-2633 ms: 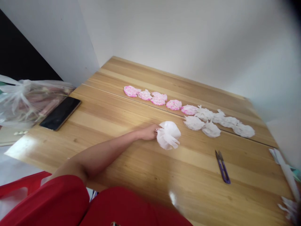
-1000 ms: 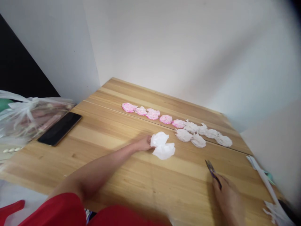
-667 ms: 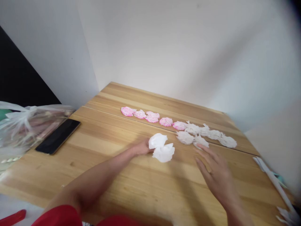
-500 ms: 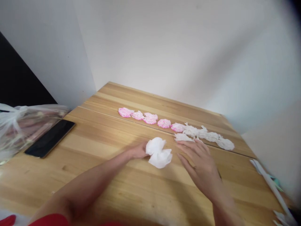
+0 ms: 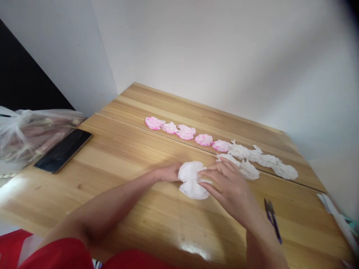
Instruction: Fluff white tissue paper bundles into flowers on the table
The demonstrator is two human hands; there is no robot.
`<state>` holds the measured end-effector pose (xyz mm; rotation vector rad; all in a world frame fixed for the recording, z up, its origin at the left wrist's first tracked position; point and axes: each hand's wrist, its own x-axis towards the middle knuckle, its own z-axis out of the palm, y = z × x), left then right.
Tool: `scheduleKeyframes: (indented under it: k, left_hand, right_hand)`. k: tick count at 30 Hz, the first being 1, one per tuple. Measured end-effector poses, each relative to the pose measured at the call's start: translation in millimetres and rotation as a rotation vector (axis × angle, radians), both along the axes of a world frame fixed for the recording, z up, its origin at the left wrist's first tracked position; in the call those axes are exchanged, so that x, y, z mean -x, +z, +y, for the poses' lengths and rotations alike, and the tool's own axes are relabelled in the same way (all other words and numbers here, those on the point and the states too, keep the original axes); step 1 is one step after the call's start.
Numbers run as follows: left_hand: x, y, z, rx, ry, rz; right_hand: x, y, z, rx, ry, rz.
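A white tissue-like flower [image 5: 193, 181] is held above the wooden table by my left hand [image 5: 169, 173], whose fingertips are hidden behind it. My right hand [image 5: 228, 185] has its thumb and fingers at the flower's right edge, closed on the thin white layers. Beyond the hands, a row of pink-edged white flowers [image 5: 185, 132] runs across the table and continues to the right as plain white ones [image 5: 267, 160]. More white flowers [image 5: 249, 170] lie just behind my right hand.
On the left lie a black phone [image 5: 64, 150] and a clear plastic bag [image 5: 33, 136] with pinkish contents. Small dark thread snips [image 5: 272, 220] rest right of my right forearm. White strips [image 5: 335, 216] lie along the table's right edge.
My right hand has moved left onto the flower in my left hand and closed its fingers there. The view has shifted, so the snips now show.
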<state>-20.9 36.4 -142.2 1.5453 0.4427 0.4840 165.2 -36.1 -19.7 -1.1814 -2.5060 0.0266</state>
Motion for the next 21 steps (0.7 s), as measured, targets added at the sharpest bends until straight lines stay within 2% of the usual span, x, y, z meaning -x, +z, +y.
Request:
scheduleKeyframes:
  k: [8, 12, 17, 21]
  left_hand:
    - [0.2, -3.7, -0.1, -0.010, 0.032, 0.044]
    - [-0.7, -6.9, 1.3, -0.010, 0.061, 0.047]
    - [-3.0, -6.5, 1.4, -0.015, 0.078, 0.015]
    - [-4.6, -5.8, -0.3, -0.011, 0.103, 0.038]
  right_hand:
    - [18.0, -17.0, -0.3, -0.025, -0.235, -0.085]
    - [15.6, -21.5, -12.9, -0.028, -0.201, 0.009]
    - [-0.2, -14.5, -33.4, -0.076, -0.224, 0.155]
    - [-9.1, -7.6, -29.1, -0.124, -0.184, 0.156]
